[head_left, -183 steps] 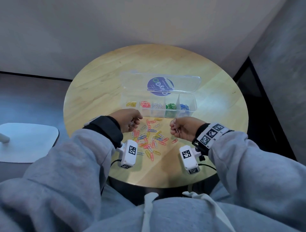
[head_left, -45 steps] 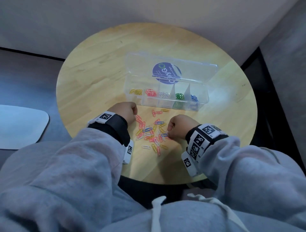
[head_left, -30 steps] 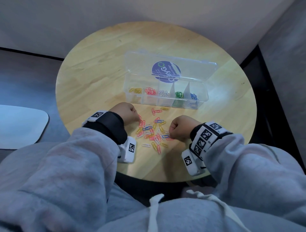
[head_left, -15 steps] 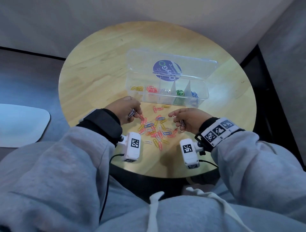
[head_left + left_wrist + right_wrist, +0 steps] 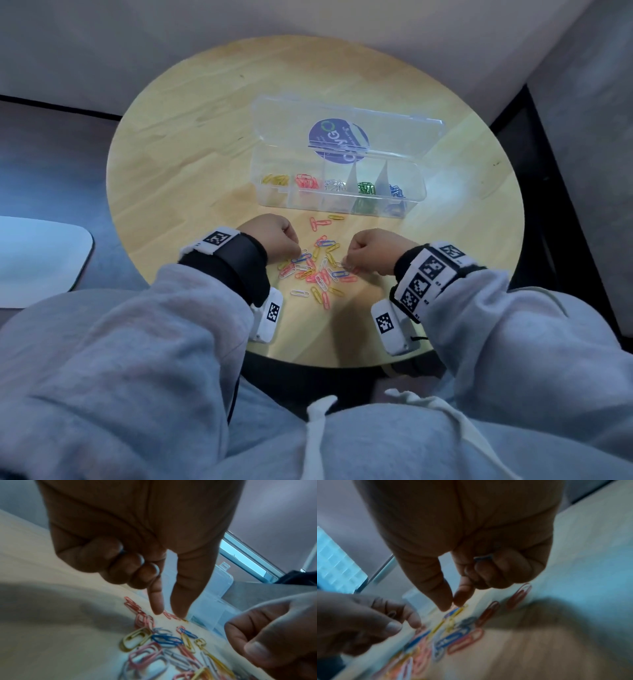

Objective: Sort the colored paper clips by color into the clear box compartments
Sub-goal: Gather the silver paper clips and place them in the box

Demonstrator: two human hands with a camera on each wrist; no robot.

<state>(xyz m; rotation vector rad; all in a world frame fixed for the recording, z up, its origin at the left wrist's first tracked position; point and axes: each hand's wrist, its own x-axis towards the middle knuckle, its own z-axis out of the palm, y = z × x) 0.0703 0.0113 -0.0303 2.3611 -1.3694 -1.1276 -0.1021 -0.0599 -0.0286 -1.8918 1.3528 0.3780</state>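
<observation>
A loose pile of coloured paper clips (image 5: 318,270) lies on the round wooden table (image 5: 191,154), just in front of the open clear box (image 5: 416,178). Its compartments hold yellow (image 5: 275,180), red (image 5: 306,181), white (image 5: 334,185), green (image 5: 365,188) and blue clips (image 5: 397,192). My left hand (image 5: 169,613) is knuckles-up at the pile's left edge, with index and thumb tips slightly apart over red clips (image 5: 171,616) and the other fingers curled on a clip (image 5: 122,551). My right hand (image 5: 452,605) is at the pile's right edge with thumb and index nearly touching, and a clip (image 5: 482,558) tucked under its curled fingers.
The box lid (image 5: 394,133) with a round purple sticker lies open behind the compartments. Two red clips (image 5: 318,222) and a yellow one (image 5: 336,217) lie apart, close to the box front. A white rounded surface (image 5: 41,260) sits beyond the table's left edge.
Half a second ago both hands were lifted and turned so the clips in them showed. They have rolled knuckles-up and dropped back onto the pile's edges.
</observation>
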